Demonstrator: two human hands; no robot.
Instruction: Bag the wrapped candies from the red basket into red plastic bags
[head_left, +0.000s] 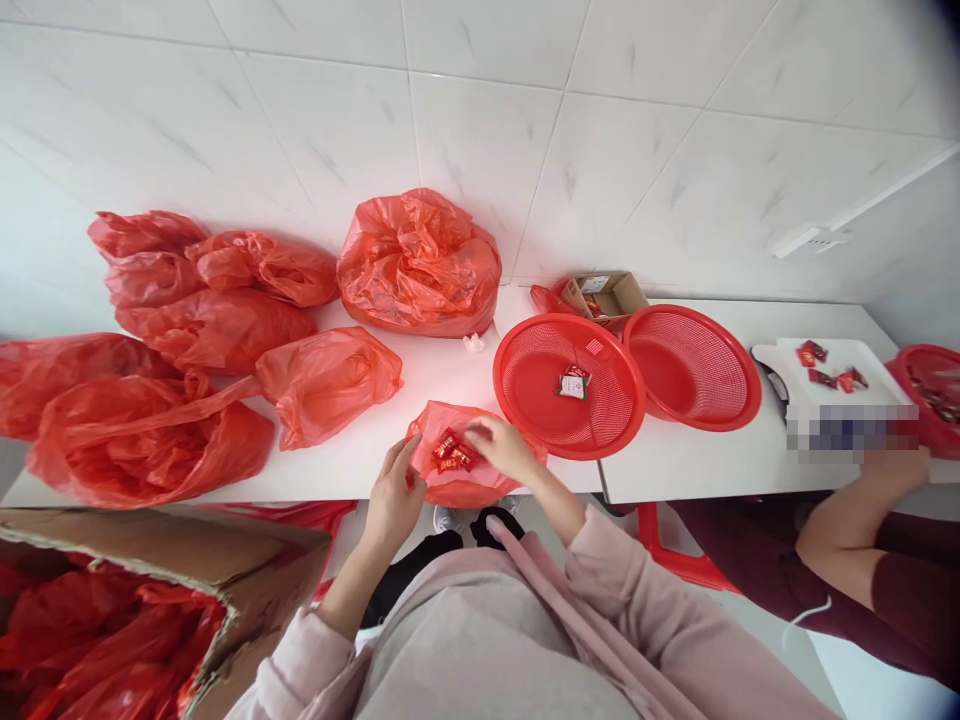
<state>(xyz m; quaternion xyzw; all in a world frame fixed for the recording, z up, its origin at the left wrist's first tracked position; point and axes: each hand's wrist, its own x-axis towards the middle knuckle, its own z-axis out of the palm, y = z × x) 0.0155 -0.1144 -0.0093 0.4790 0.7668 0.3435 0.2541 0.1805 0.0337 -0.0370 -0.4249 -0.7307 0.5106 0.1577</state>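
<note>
Closest to you, your left hand (394, 495) steadies the rim of the thin, crinkly red bag (457, 475) at the table (675, 465) edge, fingers lightly curled. Your right hand (501, 447) pinches small glossy red packets (454, 452) inside; grip them gently, pulling clear of the film. The perforated round basket (568, 385) sits just beside.

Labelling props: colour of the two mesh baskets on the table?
Both baskets are red, like the bags; clearest in the head view.
</note>
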